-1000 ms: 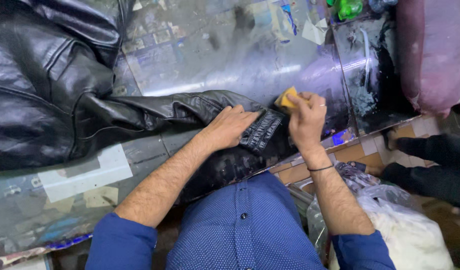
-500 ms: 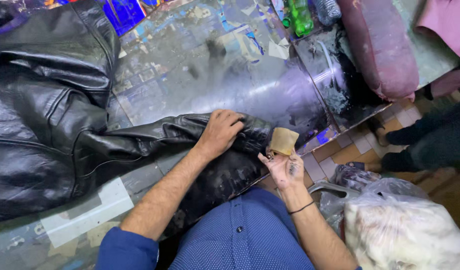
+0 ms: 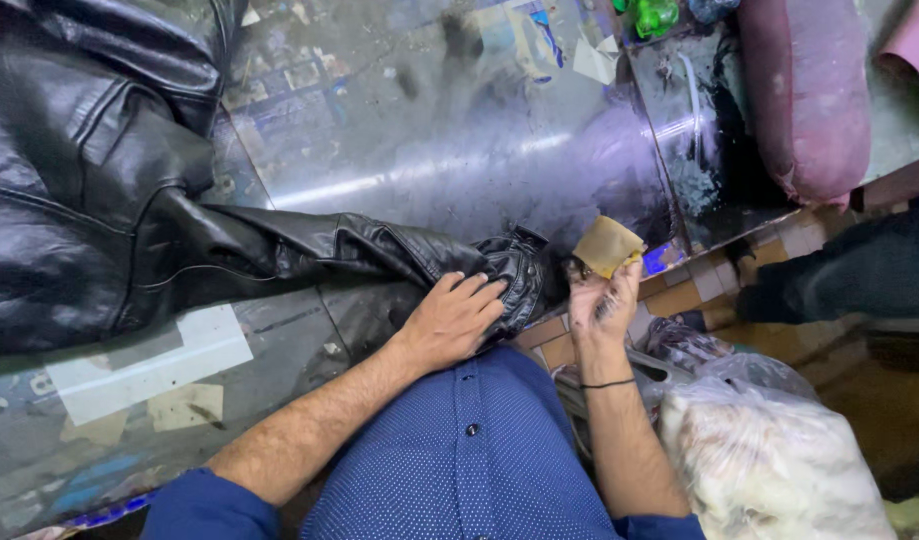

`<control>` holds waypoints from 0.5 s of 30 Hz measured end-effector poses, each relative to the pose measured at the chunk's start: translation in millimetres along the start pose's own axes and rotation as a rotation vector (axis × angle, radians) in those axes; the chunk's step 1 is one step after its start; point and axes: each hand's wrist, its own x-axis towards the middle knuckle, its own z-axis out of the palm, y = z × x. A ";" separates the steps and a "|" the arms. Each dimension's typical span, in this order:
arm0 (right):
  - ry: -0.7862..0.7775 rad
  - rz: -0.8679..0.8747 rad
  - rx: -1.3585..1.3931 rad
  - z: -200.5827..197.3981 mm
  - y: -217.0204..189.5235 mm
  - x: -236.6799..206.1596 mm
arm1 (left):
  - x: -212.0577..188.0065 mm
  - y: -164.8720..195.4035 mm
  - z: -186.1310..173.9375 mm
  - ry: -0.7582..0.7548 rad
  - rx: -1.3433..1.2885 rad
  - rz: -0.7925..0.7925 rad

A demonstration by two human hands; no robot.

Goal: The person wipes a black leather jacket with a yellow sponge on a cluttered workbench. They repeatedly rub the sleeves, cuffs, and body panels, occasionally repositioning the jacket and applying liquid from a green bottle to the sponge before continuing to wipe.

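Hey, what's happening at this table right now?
A person in a blue dotted shirt is working on a black leather jacket spread over a shiny, paint-stained table. The left hand presses flat on the jacket's sleeve cuff at the table edge. The right hand, palm up and smeared dark, holds a tan sponge just off the cuff. A pink cushion lies on the far right.

Small leather-care or repair workshop, cramped stall. Worn glass-topped counter (image 3: 449, 150), smeared dark with polish, old stickers and paper scraps beneath glass. Black leather jacket (image 3: 89, 180) spread across it. Stained sponge pad (image 3: 606, 243) in use. Tiled floor (image 3: 679, 295) below counter edge, stuffed plastic bag (image 3: 769, 460) alongside. Pink bolster (image 3: 804, 95) at far end.
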 end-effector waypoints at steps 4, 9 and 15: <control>0.056 -0.177 -0.667 12.8 -14.5 -21.9 | 4.0 4.0 10.8 0.073 0.085 -0.029; -0.430 -0.687 -1.583 26.3 -15.3 -42.1 | 3.1 11.0 10.2 0.055 0.153 -0.116; -0.564 -0.745 -1.940 36.6 1.6 -13.8 | 8.7 12.8 5.2 -0.080 0.113 -0.209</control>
